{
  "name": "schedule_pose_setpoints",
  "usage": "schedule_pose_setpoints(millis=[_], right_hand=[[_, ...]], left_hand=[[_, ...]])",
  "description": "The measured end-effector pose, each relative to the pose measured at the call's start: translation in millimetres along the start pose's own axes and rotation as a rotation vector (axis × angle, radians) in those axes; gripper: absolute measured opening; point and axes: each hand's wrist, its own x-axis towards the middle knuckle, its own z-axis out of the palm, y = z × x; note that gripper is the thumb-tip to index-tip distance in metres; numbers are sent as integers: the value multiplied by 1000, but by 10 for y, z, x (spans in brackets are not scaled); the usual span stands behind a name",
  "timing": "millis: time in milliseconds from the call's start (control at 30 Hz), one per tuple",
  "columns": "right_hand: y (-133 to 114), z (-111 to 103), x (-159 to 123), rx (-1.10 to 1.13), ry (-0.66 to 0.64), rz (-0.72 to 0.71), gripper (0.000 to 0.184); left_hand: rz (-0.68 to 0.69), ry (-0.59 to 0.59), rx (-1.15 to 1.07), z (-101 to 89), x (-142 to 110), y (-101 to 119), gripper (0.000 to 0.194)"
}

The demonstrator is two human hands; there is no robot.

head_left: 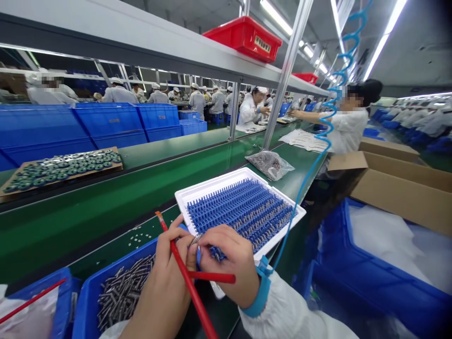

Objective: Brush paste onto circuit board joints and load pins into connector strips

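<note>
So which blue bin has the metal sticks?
The blue bin under the left hand holds loose metal pins; the far-left bin and big right bin hold white plastic.

Pin bin sits left of the tray.

Nothing here can be read for certain. The only likely writing is a small white label on the front of the red plastic crate, which sits on the overhead shelf: one row of dark printed characters (too blurred to make out a single letter). Below that shelf, a blue plastic bin carries a faint dark mark on its side, too small to tell whether it is text.
</note>
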Motion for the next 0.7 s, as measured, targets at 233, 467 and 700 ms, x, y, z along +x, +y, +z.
schedule_pose_setpoints(millis=[233, 467, 700], right_hand=[[3, -22, -29, -18, 13, -87, 15], [47, -46, -71, 103, 55, 81, 10], [88, 29, -113, 245, 97, 170, 19]], left_hand=[[-135, 4, -61, 4, -23, 102, 20], [-84, 17, -77, 83, 10, -13, 19], [-78, 138, -90, 278, -33, -84, 21]])
